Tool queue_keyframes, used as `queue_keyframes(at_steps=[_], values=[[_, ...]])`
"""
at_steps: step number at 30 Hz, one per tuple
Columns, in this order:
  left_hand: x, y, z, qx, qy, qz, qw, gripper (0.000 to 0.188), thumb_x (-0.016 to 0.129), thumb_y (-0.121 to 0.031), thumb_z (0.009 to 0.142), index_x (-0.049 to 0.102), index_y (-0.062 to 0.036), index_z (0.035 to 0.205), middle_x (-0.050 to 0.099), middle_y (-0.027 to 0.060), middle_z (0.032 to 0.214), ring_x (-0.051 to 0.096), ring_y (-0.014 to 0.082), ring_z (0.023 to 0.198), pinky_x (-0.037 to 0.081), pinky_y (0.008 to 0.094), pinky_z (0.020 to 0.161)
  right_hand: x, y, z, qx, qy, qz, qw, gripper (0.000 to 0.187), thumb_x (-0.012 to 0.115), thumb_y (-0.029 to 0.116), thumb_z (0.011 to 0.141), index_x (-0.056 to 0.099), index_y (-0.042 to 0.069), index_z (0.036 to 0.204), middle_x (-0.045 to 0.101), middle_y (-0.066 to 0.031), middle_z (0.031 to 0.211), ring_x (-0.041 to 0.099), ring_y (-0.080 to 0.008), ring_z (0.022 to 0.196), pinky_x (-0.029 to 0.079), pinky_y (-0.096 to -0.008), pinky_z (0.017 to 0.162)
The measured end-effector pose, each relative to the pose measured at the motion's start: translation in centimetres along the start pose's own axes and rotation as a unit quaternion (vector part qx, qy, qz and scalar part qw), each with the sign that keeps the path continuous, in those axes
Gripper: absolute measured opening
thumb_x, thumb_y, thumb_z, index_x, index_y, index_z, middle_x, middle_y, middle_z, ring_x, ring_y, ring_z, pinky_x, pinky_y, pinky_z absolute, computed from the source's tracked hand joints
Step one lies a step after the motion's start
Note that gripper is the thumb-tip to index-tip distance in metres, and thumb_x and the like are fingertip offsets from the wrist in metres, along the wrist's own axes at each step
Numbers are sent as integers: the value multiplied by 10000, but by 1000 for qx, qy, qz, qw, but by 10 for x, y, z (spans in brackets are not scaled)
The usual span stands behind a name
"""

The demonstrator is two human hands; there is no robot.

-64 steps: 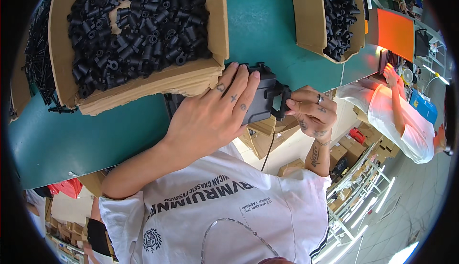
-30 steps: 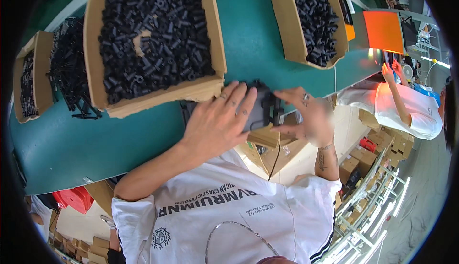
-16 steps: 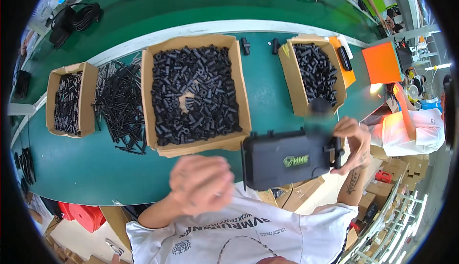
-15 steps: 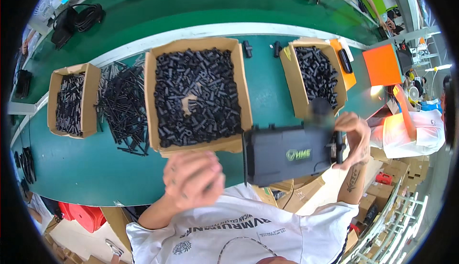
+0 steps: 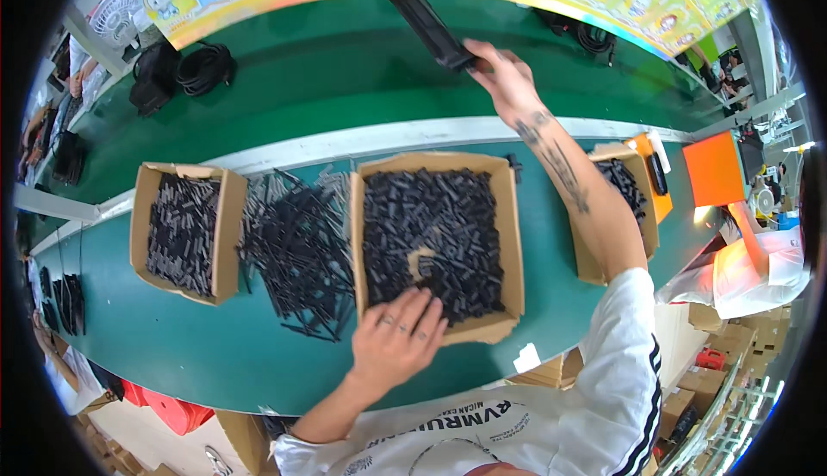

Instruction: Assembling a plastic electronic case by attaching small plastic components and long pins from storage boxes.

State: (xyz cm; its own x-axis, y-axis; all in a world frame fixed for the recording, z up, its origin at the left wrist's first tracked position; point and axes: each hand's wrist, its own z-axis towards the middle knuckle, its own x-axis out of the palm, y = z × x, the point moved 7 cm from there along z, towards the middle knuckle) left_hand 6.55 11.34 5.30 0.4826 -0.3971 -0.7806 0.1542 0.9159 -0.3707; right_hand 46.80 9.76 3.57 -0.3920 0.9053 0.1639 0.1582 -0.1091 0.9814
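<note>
My right hand (image 5: pixel 508 84) reaches far across the bench and grips one end of a flat black plastic case (image 5: pixel 428 32). The case is seen nearly edge-on; its far end runs up under a patterned yellow sheet. My left hand (image 5: pixel 401 336) lies over the near rim of the large middle cardboard box (image 5: pixel 510 252). Its fingers stretch onto the heap of small black tubular fittings (image 5: pixel 435 217) inside, seemingly with nothing gripped. A patch of brown cardboard bottom shows among the fittings.
Left of the large box lie loose thin black rods (image 5: pixel 301 256) and a smaller box of short rods (image 5: pixel 183 235). Another box of fittings (image 5: pixel 590 252) stands partly behind my right forearm. Coiled black cables (image 5: pixel 207 69) sit on the green shelf. A co-worker's sleeve (image 5: pixel 762 273) shows right.
My right hand has carried the black case from the near right of the bench up to the far shelf. My left hand has come down onto the large box. The view has shifted.
</note>
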Motion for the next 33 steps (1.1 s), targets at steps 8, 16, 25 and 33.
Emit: queue_keyframes(at_steps=[8, 16, 25, 33], values=[[4, 4, -9, 5, 15, 2, 1000, 264, 758, -304, 880, 719, -159, 1097, 729, -33, 1120, 693, 95, 987, 436, 234, 746, 91, -8, 197, -211, -135, -374, 893, 564, 861, 295, 792, 650, -13, 1214, 702, -126, 1158, 660, -171, 1008, 548, -314, 886], [1, 5, -9, -16, 93, -35, 995, 286, 719, -315, 909, 713, -184, 1163, 723, -66, 1168, 678, 54, 1009, 396, 196, 791, 123, -29, 251, -184, -83, -520, 830, 449, 757, 242, 881, 650, -12, 1235, 698, -115, 1156, 659, -165, 1012, 546, -312, 887], [3, 7, 3, -61, 69, -23, 995, 357, 777, -216, 834, 723, -161, 1183, 731, 11, 1177, 710, 144, 1006, 443, 256, 812, 83, 2, 146, -188, 183, -460, 848, 338, 640, 181, 981, 649, -11, 1258, 694, -103, 1153, 658, -158, 1016, 543, -310, 887], [9, 1, 11, -60, 168, 2, 984, 444, 755, -242, 859, 675, -130, 1280, 626, 101, 1360, 575, 274, 1261, 438, 427, 941, -91, 92, -113, -224, 81, -510, 827, 254, 733, 208, 949, 740, -36, 1018, 745, -120, 883, 710, -153, 822, 548, -297, 742]])
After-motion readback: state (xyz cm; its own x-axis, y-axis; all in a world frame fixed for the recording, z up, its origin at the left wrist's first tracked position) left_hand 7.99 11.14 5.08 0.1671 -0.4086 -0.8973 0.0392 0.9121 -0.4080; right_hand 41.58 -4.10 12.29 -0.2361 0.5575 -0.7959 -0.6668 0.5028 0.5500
